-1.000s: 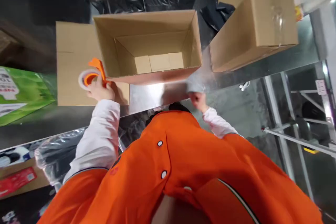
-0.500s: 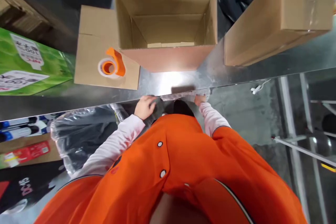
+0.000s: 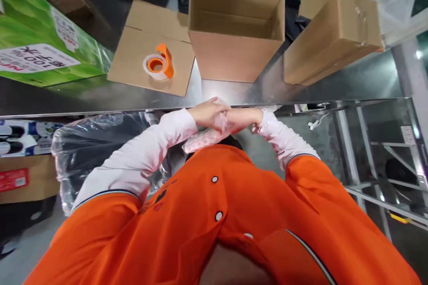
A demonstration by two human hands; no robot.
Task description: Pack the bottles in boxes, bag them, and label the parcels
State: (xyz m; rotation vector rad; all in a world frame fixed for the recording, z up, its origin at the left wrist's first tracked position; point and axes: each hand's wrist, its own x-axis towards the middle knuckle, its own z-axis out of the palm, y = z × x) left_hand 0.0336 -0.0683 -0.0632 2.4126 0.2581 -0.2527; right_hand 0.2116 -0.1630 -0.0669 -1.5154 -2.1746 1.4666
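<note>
Both my hands meet at the near edge of the metal table (image 3: 234,91), just in front of my orange jacket. My left hand (image 3: 209,113) and my right hand (image 3: 242,118) are closed together on a clear plastic bag (image 3: 203,136), which trails down toward my chest. An open, empty cardboard box (image 3: 236,31) stands on the table right behind my hands. An orange tape dispenser (image 3: 158,62) with a roll of clear tape lies on a flat cardboard sheet (image 3: 150,49) to the left of that box.
A closed cardboard box (image 3: 334,38) sits tilted at the right. A green printed carton (image 3: 40,40) lies at the far left. A large clear bag holding dark goods (image 3: 90,142) hangs below the table edge on my left. A metal frame (image 3: 374,169) stands at the right.
My left hand let go of the tape dispenser and left it on the flat cardboard. Both hands came to the table edge and closed on the plastic bag.
</note>
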